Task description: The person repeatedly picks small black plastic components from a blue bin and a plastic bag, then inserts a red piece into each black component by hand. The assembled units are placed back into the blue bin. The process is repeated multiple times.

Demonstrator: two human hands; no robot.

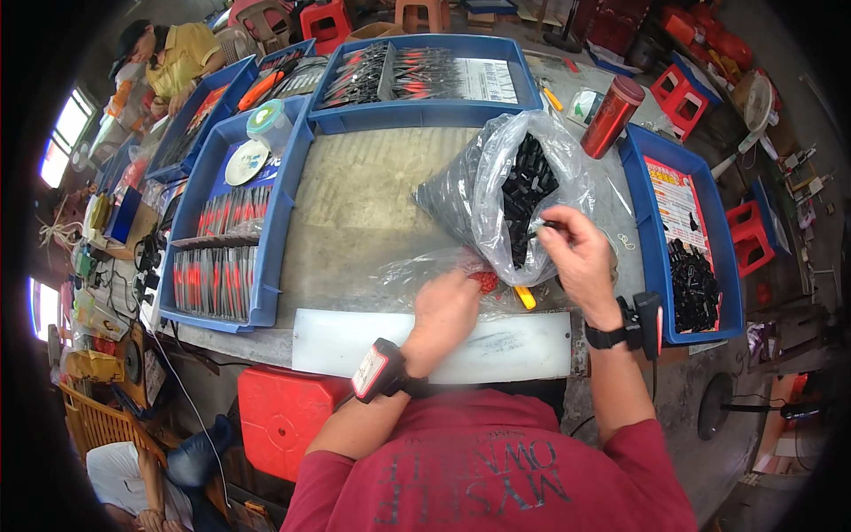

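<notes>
A clear plastic bag (486,199) full of small black plastic parts (523,191) leans open on the table in front of me. At its mouth, my right hand (581,262) pinches a small black plastic part between thumb and fingers. My left hand (446,309) is closed just above a flat clear plastic bag (399,277), beside some small red parts (484,282). What its fingertips hold, if anything, is hidden. A yellow-handled tool (526,297) pokes out below the full bag. Along the near edge lies a white board (337,341), under my left wrist.
A blue tray (282,257) at left and another blue tray (425,115) at the back hold rows of black-and-red pieces. On the right, a blue tray (729,266) contains black parts. A red flask (612,118) stands behind the full bag. Two other people sit at left.
</notes>
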